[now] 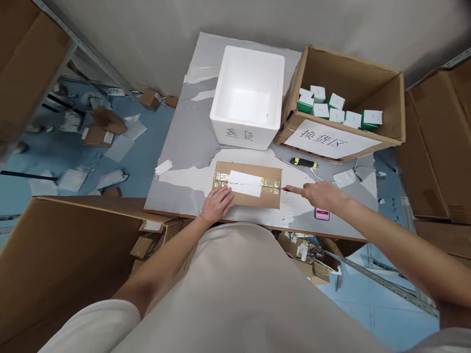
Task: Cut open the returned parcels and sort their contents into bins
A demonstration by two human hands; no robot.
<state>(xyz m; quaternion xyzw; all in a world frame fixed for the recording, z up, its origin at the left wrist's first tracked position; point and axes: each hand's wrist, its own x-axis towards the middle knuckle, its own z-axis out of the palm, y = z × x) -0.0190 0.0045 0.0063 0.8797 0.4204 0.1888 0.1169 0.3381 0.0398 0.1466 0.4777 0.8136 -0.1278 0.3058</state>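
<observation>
A taped cardboard box [271, 200] lies flat on the table in front of me. It has a white label [241, 189] on top, and a dark line runs lengthwise through the label and the tape. My left hand [218, 203] rests on the box's near left part, fingers stretched out. At the right end, my right hand [320, 193] is closed around a slim knife [285, 189], of which only a red and dark part shows. Its tip is at the end of the line in the tape. My index finger points along it.
Behind the box stand a white foam box [217, 110] and a large carton [395, 115] holding several green-and-white boxes [321, 111]. A yellow-black cutter [303, 163] and a phone [322, 214] lie at right. A big open carton [73, 255] stands at left.
</observation>
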